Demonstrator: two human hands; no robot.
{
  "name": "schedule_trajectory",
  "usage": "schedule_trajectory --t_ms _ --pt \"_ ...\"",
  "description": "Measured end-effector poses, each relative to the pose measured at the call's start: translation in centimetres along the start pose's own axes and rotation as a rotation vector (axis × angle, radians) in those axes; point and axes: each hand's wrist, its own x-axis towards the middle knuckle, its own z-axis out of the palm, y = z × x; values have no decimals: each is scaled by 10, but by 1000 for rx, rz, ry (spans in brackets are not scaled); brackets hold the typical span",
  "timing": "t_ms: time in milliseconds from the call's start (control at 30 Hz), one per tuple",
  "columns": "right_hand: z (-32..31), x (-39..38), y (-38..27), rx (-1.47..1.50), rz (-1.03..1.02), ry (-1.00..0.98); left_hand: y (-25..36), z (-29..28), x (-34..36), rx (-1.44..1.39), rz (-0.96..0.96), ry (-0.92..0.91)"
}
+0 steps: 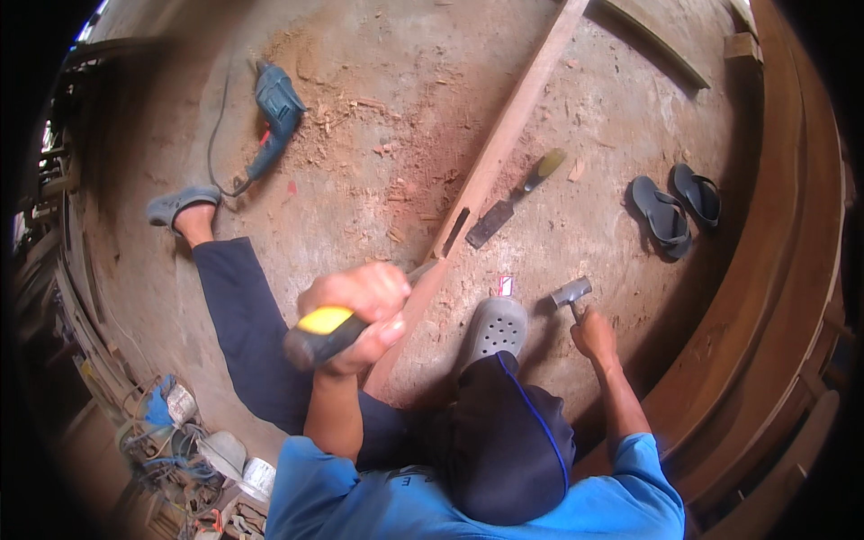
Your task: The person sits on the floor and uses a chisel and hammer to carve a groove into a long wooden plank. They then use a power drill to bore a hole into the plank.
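Observation:
My left hand is closed around the yellow-and-black handle of a chisel, whose metal blade reaches the long wooden beam beside a dark rectangular slot cut in it. My right hand grips a hammer, held off to the right of my bent leg, with its head upward in the picture. A second, wide chisel with an olive handle lies on the floor just right of the slot. Wood chips and dust are scattered along the beam's left side.
A corded drill lies upper left. Grey flip-flops rest at right, beside long curved-looking boards. My clog-shod feet flank the beam. A dark strip lies at top right; buckets and tools crowd the lower left.

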Motion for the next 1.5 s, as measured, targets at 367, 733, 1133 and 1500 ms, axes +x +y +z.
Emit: schedule_trajectory --t_ms 367,733,1133,1500 --pt "-40 -14 -38 390 22 10 -24 6 22 340 -196 -179" --pt "-199 -126 -127 888 -694 390 -53 29 10 544 -104 -280" --pt "-256 -185 -210 1205 -1518 740 -60 19 3 435 -182 -282" --pt "-174 -136 -188 819 -614 268 -67 37 60 379 -443 -297"
